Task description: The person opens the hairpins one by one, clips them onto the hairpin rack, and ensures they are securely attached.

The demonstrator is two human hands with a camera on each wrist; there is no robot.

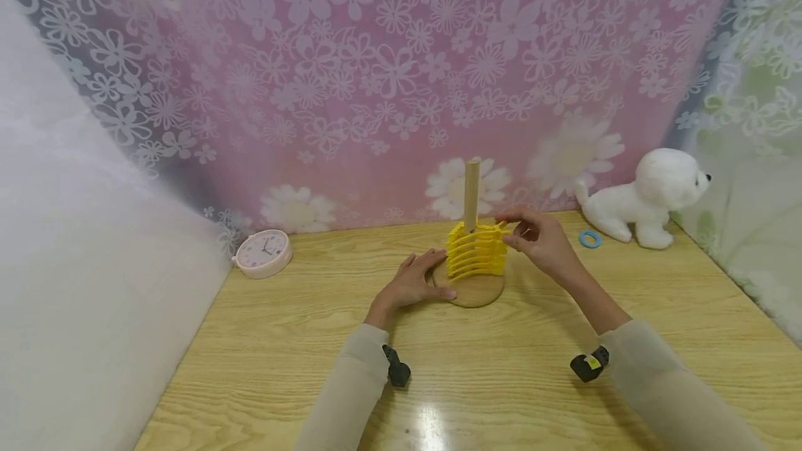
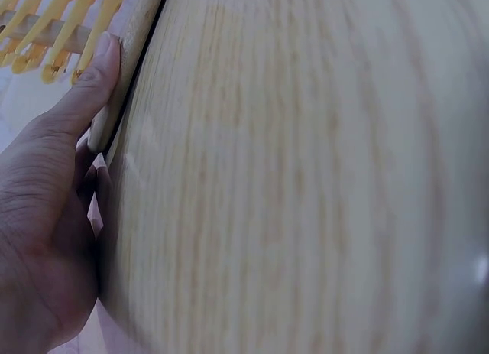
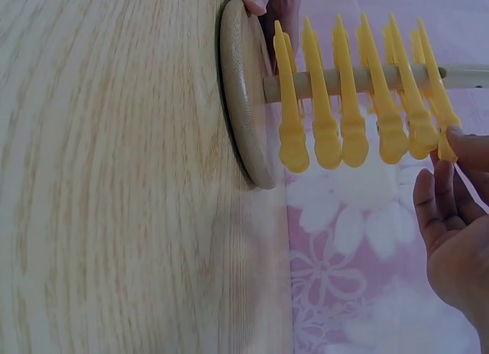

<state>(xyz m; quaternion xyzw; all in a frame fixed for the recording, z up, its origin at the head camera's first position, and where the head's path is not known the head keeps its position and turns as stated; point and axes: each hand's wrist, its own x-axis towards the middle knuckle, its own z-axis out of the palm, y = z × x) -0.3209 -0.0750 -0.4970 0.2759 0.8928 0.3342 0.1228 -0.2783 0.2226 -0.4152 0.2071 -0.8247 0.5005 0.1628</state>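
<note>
A wooden post [image 1: 471, 193] stands upright on a round wooden base [image 1: 477, 292]. Several yellow clothespins [image 1: 476, 256] are clipped round the post, one above another. My left hand [image 1: 410, 280] grips the base at its left edge, the thumb over the rim and the other fingers round the far side. With thumb and fingers, my right hand [image 1: 541, 239] pinches the handle end of the topmost clothespin [image 3: 429, 75]. That clothespin lies across the post just above the others, and the bare end of the post sticks out past it.
A pink round clock [image 1: 264, 253] is at the left of the wood-grain table [image 1: 301, 367]. At the back right sit a blue ring [image 1: 590, 239] and a white plush dog [image 1: 645, 200]. Flower-patterned cloth [image 1: 388, 89] hangs behind the table and along both sides.
</note>
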